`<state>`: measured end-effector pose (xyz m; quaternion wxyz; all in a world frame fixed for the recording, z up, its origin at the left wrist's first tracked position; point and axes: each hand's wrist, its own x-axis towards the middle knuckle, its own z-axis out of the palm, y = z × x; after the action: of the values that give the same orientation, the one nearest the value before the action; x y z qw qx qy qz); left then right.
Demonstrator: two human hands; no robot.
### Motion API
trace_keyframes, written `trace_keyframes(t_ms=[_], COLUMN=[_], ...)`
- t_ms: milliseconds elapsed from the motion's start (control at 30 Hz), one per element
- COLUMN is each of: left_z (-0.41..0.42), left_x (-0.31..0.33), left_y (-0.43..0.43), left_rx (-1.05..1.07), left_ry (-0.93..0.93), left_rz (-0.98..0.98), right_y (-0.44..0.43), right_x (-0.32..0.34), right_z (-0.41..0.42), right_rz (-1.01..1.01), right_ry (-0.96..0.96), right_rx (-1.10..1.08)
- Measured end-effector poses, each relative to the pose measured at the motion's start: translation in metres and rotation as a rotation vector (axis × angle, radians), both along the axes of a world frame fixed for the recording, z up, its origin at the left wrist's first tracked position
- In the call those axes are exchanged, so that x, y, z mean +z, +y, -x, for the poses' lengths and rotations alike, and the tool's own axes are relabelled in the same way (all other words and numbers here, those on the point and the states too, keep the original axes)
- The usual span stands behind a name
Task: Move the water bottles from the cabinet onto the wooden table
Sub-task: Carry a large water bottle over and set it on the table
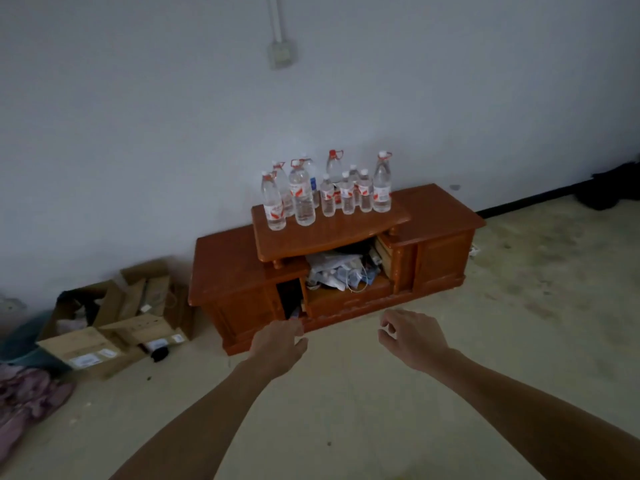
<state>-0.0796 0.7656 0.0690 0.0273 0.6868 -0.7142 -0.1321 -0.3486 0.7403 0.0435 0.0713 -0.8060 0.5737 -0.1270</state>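
Several clear water bottles (pixel 304 199) with red labels stand upright on the raised top shelf of a low reddish-brown wooden cabinet (pixel 228 271) against the wall. The tallest ones are at the back and right (pixel 382 183). My left hand (pixel 277 342) reaches forward near the cabinet's lower front, fingers together and holding nothing. My right hand (pixel 410 337) hovers over the floor in front of the cabinet, fingers loosely curled and apart, empty. Both hands are well below and short of the bottles. No wooden table is in view.
The cabinet's open middle compartment (pixel 341 271) is stuffed with papers and cables. Open cardboard boxes (pixel 114 323) sit on the floor to the left, with pink cloth (pixel 24 393) beyond. A dark bundle (pixel 613 188) lies at the far right by the wall.
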Motion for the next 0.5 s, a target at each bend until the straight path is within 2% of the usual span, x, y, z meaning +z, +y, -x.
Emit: trace_keyframes(t_ms=[133,500], left_z=[-0.023,-0.11], left_x=[0.019,-0.008], left_y=[-0.101,-0.305], left_rx=[0.089,0.178], left_ry=[0.039,0.05], left_rz=[0.064,0.025], right_y=[-0.128,-0.354], right_x=[0.022,0.006], right_z=[-0.026,-0.115], right_rz=[0.024,-0.069], right_ry=[-0.011,-0.012], right_rx=[0.037,0.183])
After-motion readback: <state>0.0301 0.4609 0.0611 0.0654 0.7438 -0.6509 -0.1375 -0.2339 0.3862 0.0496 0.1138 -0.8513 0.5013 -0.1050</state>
